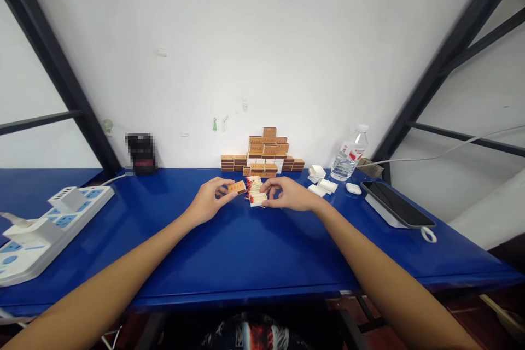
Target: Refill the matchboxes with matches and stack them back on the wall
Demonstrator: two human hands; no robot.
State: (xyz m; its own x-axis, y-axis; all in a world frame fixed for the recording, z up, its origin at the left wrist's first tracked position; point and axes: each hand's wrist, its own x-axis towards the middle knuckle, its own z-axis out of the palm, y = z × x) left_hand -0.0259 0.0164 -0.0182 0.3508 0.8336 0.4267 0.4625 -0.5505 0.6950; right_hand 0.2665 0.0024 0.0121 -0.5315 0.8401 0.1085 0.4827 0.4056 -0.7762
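Observation:
Between thumb and fingers, my left hand (208,199) grips an orange-brown matchbox sleeve (237,188). My right hand (289,194) pinches the right end of a small white matchbox tray (258,203) with red-headed matches lying in it. Just behind the tray is a pile of loose matches (254,183), partly hidden by the tray and my right fingers. The sleeve and the tray are side by side, with a small gap between them. Farther back against the wall rises a stepped stack of matchboxes (268,149), mostly orange-brown with a few white pieces in it.
Several white matchbox trays (324,185) lie right of the stack. Beyond them are a water bottle (350,153), a white earphone case (353,188) and a phone (396,203). A power strip (82,219) lies at the left, and a blurred dark object (141,153) stands by the wall.

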